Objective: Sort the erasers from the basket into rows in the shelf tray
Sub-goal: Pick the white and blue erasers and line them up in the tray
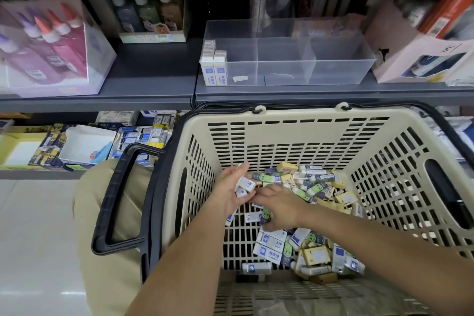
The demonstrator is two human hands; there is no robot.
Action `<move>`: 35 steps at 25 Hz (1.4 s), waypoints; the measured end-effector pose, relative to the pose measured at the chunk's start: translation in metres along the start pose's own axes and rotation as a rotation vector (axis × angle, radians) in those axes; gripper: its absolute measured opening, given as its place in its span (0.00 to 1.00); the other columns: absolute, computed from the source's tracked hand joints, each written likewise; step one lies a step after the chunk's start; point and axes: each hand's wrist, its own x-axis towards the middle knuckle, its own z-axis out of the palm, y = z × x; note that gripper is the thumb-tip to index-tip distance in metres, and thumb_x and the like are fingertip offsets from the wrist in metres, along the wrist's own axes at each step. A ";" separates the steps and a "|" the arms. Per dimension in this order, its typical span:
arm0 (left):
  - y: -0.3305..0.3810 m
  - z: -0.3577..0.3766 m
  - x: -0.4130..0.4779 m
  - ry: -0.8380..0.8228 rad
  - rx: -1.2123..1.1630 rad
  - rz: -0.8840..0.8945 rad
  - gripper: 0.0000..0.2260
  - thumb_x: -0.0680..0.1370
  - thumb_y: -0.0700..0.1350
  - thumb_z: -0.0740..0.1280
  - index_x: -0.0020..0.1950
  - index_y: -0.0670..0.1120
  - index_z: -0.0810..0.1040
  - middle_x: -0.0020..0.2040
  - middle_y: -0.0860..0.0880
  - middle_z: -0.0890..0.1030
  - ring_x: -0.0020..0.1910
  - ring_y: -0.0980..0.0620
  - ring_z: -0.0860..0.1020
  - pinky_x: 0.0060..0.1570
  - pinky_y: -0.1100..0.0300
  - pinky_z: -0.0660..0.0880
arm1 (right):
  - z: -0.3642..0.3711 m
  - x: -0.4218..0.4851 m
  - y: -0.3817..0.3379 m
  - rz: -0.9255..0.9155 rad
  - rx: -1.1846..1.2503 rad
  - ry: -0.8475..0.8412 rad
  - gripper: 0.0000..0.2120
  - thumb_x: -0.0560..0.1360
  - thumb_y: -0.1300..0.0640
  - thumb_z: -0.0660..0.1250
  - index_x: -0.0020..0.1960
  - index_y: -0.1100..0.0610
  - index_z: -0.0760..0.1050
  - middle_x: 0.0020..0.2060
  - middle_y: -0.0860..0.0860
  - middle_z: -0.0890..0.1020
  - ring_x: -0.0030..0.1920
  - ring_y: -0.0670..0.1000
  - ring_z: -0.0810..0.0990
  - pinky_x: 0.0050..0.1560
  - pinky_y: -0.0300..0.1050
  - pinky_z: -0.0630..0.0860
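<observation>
Beige slotted plastic basket [295,113] with black handles holds a loose pile of white-and-blue, green and yellow erasers [310,187]. The left hand [230,194], inside the basket, curls its fingers round a few white-and-blue erasers [245,185]. The right hand [278,209] reaches down onto the pile just beside it; whether it pinches anything cannot be told. On the grey shelf above, a clear divided tray [338,59] has upright white-and-blue erasers [214,67] at its left end.
</observation>
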 end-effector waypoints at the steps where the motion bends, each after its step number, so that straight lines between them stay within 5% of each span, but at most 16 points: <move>1: 0.000 0.001 0.001 0.022 -0.037 0.010 0.18 0.69 0.47 0.75 0.55 0.47 0.74 0.43 0.45 0.80 0.38 0.48 0.80 0.34 0.55 0.79 | 0.003 0.005 -0.001 0.013 -0.042 0.007 0.37 0.68 0.43 0.68 0.73 0.46 0.56 0.71 0.49 0.61 0.68 0.54 0.59 0.67 0.52 0.59; 6: 0.002 0.000 0.005 0.065 -0.088 0.023 0.12 0.72 0.47 0.73 0.50 0.47 0.74 0.39 0.46 0.79 0.34 0.50 0.79 0.32 0.57 0.78 | 0.007 0.016 -0.009 0.127 -0.131 0.053 0.37 0.65 0.36 0.67 0.70 0.48 0.62 0.63 0.52 0.65 0.64 0.55 0.61 0.62 0.53 0.63; 11: 0.005 0.000 0.001 0.066 -0.104 0.036 0.11 0.72 0.48 0.73 0.49 0.46 0.74 0.41 0.45 0.78 0.37 0.48 0.79 0.35 0.56 0.78 | 0.013 0.020 -0.021 0.179 -0.148 0.127 0.28 0.68 0.45 0.70 0.63 0.54 0.68 0.56 0.57 0.67 0.58 0.58 0.65 0.55 0.52 0.67; 15: 0.006 0.000 -0.004 0.054 -0.104 0.037 0.12 0.72 0.47 0.73 0.49 0.46 0.74 0.41 0.45 0.78 0.37 0.49 0.79 0.35 0.57 0.78 | 0.002 0.021 -0.012 0.201 -0.182 0.107 0.30 0.66 0.43 0.70 0.63 0.52 0.68 0.54 0.57 0.70 0.56 0.58 0.67 0.53 0.51 0.66; 21: 0.002 -0.006 -0.003 0.071 -0.057 0.083 0.16 0.72 0.48 0.73 0.56 0.46 0.74 0.44 0.46 0.80 0.39 0.49 0.79 0.40 0.55 0.78 | -0.017 0.000 -0.003 0.210 0.501 0.305 0.21 0.64 0.51 0.72 0.53 0.47 0.69 0.49 0.51 0.71 0.55 0.53 0.68 0.48 0.44 0.69; 26: -0.002 0.004 -0.008 -0.103 0.090 -0.046 0.19 0.71 0.52 0.72 0.58 0.46 0.76 0.48 0.44 0.82 0.45 0.46 0.82 0.41 0.51 0.79 | -0.058 -0.015 -0.008 0.271 1.023 0.436 0.15 0.65 0.55 0.75 0.46 0.47 0.71 0.37 0.48 0.77 0.35 0.44 0.77 0.38 0.43 0.78; 30: 0.004 0.028 -0.017 -0.321 0.132 -0.150 0.31 0.67 0.71 0.62 0.52 0.47 0.83 0.52 0.44 0.84 0.50 0.46 0.83 0.48 0.50 0.79 | -0.067 -0.022 -0.019 0.383 0.892 0.458 0.18 0.64 0.46 0.74 0.49 0.48 0.71 0.39 0.48 0.80 0.38 0.48 0.79 0.42 0.48 0.77; 35: 0.026 0.060 -0.041 -0.389 0.150 -0.145 0.28 0.62 0.61 0.74 0.55 0.46 0.79 0.51 0.44 0.82 0.44 0.45 0.83 0.40 0.49 0.80 | -0.086 -0.039 -0.018 0.372 0.713 0.601 0.24 0.66 0.43 0.73 0.57 0.51 0.70 0.49 0.45 0.75 0.50 0.48 0.75 0.45 0.42 0.69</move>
